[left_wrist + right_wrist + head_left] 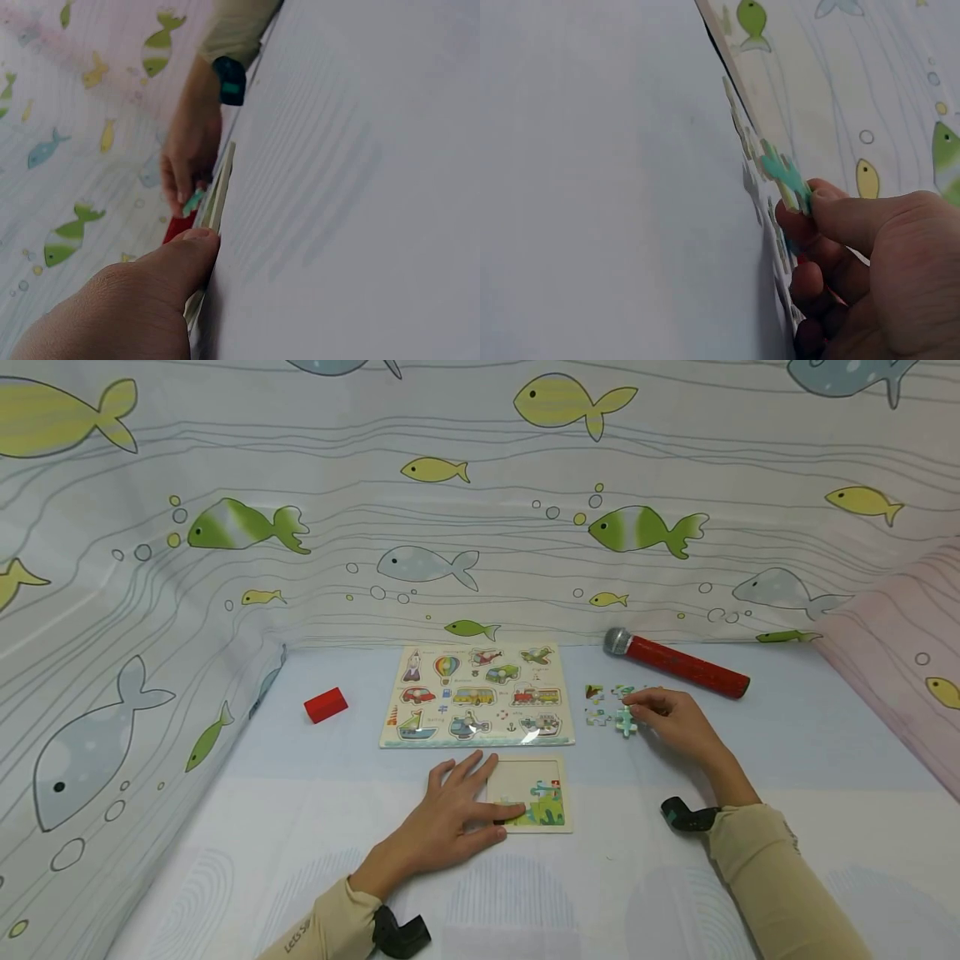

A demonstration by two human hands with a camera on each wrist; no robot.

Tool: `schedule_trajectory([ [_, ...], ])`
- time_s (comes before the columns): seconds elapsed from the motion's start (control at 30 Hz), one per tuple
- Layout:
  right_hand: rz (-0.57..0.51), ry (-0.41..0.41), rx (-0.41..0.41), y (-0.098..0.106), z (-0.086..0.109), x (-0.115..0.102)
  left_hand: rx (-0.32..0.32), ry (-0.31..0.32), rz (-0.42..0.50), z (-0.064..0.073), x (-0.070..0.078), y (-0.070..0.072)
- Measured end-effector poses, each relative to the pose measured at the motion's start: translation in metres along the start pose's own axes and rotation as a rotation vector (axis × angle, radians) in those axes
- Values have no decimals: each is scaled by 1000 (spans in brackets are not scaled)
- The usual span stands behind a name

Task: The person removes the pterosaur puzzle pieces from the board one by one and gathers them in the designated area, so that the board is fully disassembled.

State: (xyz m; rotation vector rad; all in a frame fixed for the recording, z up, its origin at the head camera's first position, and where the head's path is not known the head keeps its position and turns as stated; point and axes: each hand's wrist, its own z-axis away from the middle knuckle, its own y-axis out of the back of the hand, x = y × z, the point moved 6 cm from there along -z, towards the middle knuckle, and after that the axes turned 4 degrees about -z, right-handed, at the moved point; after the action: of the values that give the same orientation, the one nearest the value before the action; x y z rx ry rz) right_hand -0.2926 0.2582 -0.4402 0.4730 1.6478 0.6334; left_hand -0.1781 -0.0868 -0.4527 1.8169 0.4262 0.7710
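Note:
My left hand [453, 822] lies with spread fingers over the left side of a small wooden puzzle tray [567, 818]. Its thumb [196, 238] rests at the tray's edge in the left wrist view. Green interlocked pieces [546, 806] fill the tray's lower right; the part under the hand is hidden. Between thumb and index finger, my right hand [675, 718] pinches a teal and green jigsaw piece [786, 176]. It is held close over the table, beside several loose jigsaw pieces [595, 693], some partly covered by the fingers.
Behind the tray lies a larger vehicle puzzle board [480, 677]. A red microphone [686, 667] lies at the back right, and a red block [326, 705] sits to the left. Fish-patterned cloth [337, 510] stands up along the table's back and sides.

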Motion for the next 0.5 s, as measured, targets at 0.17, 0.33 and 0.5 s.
schedule_trajectory([
  [0.17, 0, 1, 19, 1, 1, 5, -8, 7, -4, 0, 0, -1],
  [0.33, -1, 4, 46, 2, 1, 7, -12, 7, -8, 0, 0, -2],
  [0.5, 17, 19, 59, 2, 1, 10, -4, -1, -19, 0, 0, -1],
])
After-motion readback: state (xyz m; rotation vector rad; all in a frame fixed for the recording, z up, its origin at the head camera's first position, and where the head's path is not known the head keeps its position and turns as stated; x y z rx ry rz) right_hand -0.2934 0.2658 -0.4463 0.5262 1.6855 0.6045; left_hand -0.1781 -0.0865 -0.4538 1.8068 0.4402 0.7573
